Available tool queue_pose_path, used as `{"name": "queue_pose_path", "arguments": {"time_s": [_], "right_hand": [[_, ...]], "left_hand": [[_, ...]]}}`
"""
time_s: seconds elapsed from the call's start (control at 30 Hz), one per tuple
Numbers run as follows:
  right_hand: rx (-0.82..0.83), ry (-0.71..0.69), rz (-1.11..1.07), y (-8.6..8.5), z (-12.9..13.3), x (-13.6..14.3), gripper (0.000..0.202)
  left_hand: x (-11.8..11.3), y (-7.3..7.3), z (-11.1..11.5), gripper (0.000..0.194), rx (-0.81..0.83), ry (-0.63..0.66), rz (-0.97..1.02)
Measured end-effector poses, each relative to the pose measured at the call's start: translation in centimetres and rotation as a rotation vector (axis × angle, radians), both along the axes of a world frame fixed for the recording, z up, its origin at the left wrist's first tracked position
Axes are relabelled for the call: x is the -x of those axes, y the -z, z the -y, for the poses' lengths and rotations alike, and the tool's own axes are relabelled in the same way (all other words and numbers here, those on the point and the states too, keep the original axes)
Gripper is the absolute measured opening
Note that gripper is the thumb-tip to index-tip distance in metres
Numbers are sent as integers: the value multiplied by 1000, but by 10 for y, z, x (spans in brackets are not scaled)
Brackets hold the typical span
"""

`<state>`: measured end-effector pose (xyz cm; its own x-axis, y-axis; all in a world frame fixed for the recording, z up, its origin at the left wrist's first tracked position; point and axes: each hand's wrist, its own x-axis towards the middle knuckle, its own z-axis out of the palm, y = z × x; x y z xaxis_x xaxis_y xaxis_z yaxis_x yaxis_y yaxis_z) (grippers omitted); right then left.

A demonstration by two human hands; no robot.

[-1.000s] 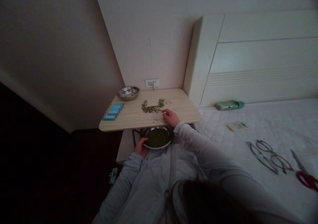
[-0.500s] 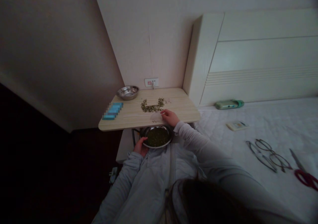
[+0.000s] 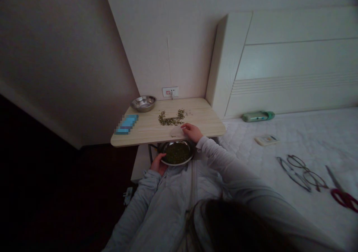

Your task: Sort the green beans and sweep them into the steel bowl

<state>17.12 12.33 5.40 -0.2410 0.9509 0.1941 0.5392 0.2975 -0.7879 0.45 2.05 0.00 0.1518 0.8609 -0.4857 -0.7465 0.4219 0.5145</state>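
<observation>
My left hand [image 3: 159,164] grips the near left rim of a metal bowl [image 3: 179,164], which is filled with small green pieces and sits just below the table's front edge. On the wooden table [image 3: 145,127] my right hand [image 3: 192,132] is closed on a thin, pale, see-through piece [image 3: 176,132], held flat near the edge. A few small grains lie by that piece. Behind it, green grains [image 3: 171,120] are spread in a U shape, with a few paler bits to their right.
An open metal bowl [image 3: 143,104] stands at the table's back left, with a blue pixelated item [image 3: 126,124] before it. On the bed at right lie a green bottle [image 3: 257,116], a white packet [image 3: 266,139], glasses [image 3: 314,179] and red-handled scissors [image 3: 344,199]. A socket [image 3: 170,92] is on the wall.
</observation>
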Motion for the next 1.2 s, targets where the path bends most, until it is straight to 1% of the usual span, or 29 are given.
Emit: {"name": "queue_pose_path", "arguments": {"time_s": [0.17, 0.33, 0.57, 0.77, 0.93, 1.07, 1.2], "right_hand": [[24, -13, -51, 0, 0, -1, 25], [27, -15, -73, 2, 0, -2, 24], [29, -37, -95, 5, -1, -3, 24], [99, -72, -142, 0, 2, -4, 22], [116, -38, -235, 0, -1, -3, 23], [76, 16, -204, 2, -4, -2, 24], [63, 4, -187, 3, -5, -2, 24]], "left_hand": [[0, 1, -1, 30, 3, -6, -27], [1, 0, 0, 30, 0, 20, -30], [0, -1, 0, 31, 18, -17, -32], [-1, -2, 0, 31, 14, -18, -9], [1, 0, -1, 26, 44, -18, -38], [1, 1, -1, 24, 15, -27, -22], [0, -1, -1, 24, 6, -27, 1]]}}
